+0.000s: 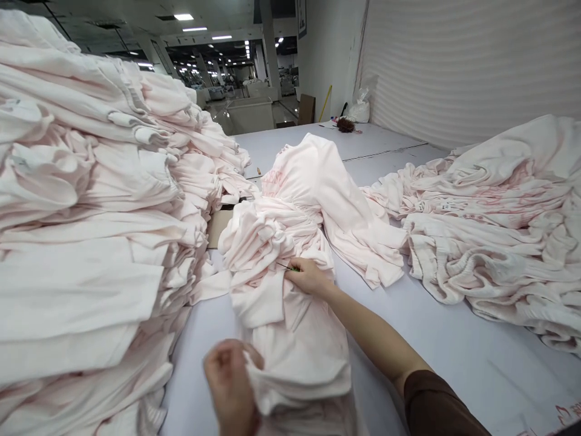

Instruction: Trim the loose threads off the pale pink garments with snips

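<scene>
Fingers and cloth at close work. The fingers of the right hand (pixel 308 277) are pressed together on a slender tool (pixel 295 269), green at the grip, its thin dark point directed left over the bunched folds. The left hand (pixel 230 384), blurred, is curled at the near left edge of the pale pink garment (pixel 302 354); whether its fingers pinch the fabric, one cannot tell. The garment lies in the middle of the worktop (pixel 454 339), its near part fairly smooth, its middle gathered; a sleeved portion (pixel 342 203) spreads to the far right, and whether it belongs to the same piece is unclear. Good handling would likely call for light tension from the left hand, a shallow angle of the point, and a single layer beneath it, since loose folds could be snagged or pierced. To the left stands a tall pile of similar garments (pixel 86 212); to the right, a lower heap (pixel 499 206), best kept apart from the point.
</scene>
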### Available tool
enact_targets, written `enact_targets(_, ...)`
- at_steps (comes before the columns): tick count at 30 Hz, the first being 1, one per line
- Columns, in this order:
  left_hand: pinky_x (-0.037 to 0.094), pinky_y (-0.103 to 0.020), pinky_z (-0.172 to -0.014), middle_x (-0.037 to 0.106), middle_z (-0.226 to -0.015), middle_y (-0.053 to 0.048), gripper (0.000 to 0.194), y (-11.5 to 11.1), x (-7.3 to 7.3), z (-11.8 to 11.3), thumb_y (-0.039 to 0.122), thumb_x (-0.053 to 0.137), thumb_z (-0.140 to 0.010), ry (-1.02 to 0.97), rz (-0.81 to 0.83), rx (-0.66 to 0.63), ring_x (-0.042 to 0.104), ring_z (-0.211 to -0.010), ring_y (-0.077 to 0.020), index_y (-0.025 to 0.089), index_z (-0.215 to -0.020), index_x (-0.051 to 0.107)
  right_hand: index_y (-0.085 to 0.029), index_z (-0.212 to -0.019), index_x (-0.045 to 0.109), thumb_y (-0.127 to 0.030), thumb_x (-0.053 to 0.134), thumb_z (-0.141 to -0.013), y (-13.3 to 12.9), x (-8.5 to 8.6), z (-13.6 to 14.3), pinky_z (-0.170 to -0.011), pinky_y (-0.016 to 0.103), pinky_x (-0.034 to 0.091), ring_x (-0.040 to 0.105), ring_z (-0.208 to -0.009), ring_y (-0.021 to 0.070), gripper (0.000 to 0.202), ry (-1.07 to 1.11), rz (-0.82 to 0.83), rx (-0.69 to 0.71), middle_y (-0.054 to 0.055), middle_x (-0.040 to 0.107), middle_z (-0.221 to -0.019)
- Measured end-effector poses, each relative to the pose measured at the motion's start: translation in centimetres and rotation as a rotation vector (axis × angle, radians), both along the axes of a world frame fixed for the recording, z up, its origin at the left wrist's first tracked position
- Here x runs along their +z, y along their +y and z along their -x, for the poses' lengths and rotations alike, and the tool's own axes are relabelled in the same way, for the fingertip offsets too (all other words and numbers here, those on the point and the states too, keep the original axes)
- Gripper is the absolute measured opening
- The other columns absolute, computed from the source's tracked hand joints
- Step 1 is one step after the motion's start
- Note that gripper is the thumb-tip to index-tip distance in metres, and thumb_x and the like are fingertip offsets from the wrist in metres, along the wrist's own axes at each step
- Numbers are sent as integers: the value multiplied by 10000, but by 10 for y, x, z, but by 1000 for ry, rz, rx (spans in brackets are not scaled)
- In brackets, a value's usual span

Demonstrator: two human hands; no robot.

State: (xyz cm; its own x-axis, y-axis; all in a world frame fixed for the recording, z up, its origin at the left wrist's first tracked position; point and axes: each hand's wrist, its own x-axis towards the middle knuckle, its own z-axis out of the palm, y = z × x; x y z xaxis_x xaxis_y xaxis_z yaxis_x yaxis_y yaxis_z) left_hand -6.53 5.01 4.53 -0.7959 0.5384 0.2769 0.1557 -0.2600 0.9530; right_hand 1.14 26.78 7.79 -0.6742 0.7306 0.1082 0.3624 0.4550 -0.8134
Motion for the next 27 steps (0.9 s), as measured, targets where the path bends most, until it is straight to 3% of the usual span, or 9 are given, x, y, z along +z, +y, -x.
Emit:
enact_targets(3, 318, -188, -378, 404, -554, 91, 309, -9, 20, 41, 525, 595, -827, -324, -36, 27, 334, -383, -64, 240, -788, 483, -179, -615, 510, -206, 500, -766, 3, -1, -2, -556, 233, 316, 471, -622, 134, 153, -17, 1, -13, -37, 483, -609)
enact_targets(5, 241, -177, -332, 400, -554, 90, 332, -17, 21, 61, 546, 645, -773, -400, 30, -85, 260, -361, -49, 237, -798, 527, -172, -662, 569, -191, 507, -768, 1, 3, -5, -582, 240, 354, 504, -644, 143, 125, -24, -23, 1, -26, 532, -647)
enact_targets(9, 437, -241, -501, 584, -624, 4, 301, -26, 2, 65, 492, 705, -713, -17, 521, -626, 531, -538, -138, 199, -721, 638, -205, -1017, 669, -103, 574, -725, -15, 15, -9, -789, 263, 428, 592, -948, 178, 323, 11, -181, 110, 27, 645, -1068)
enact_targets(12, 478, -287, -667, 633, -716, -18, 233, -20, -6, 55, 434, 610, -788, 220, 702, -747, 602, -717, -197, 212, -792, 681, -245, -1076, 668, -62, 587, -722, -31, 21, -7, -732, 246, 430, 607, -924, 161, 407, -40, -409, 276, 41, 582, -1260)
enact_targets(15, 477, -301, -686, 647, -746, -4, 297, -13, -7, 52, 387, 610, -778, 283, 738, -722, 615, -717, -205, 244, -1028, 688, -195, -854, 674, -94, 611, -741, -37, 24, -2, -614, 236, 372, 556, -721, 132, 164, -89, -430, 323, 30, 643, -992)
enact_targets(17, 475, -297, -651, 651, -758, 4, 401, -8, -9, 50, 399, 639, -761, 257, 697, -639, 593, -644, -186, 247, -1132, 643, -173, -712, 608, -183, 622, -789, -37, 26, -1, -567, 230, 331, 483, -627, 116, 79, -30, -210, 329, -14, 564, -709)
enact_targets(19, 493, -303, -652, 667, -815, -15, 503, -3, -13, 47, 480, 663, -742, 129, 543, -511, 590, -631, -176, 217, -1165, 593, -179, -656, 545, -330, 603, -847, -40, 26, -2, -503, 220, 281, 381, -522, 92, 251, 27, 146, 370, -58, 410, -556)
enact_targets(23, 537, -338, -715, 688, -913, -87, 704, 11, -18, 38, 656, 712, -624, -265, 216, -260, 658, -803, -235, 163, -1101, 554, -173, -719, 581, -520, 657, -794, -58, 19, -7, -448, 215, 210, 277, -466, 67, 363, 53, 631, 508, -77, 348, -524)
enact_targets(27, 529, -296, -663, 653, -770, -35, 538, 18, -17, 35, 592, 737, -660, -369, 190, -130, 635, -747, -206, 166, -947, 579, -160, -712, 582, -542, 669, -768, -71, 11, -8, -483, 215, 250, 330, -520, 77, 395, 79, 631, 449, -57, 394, -565)
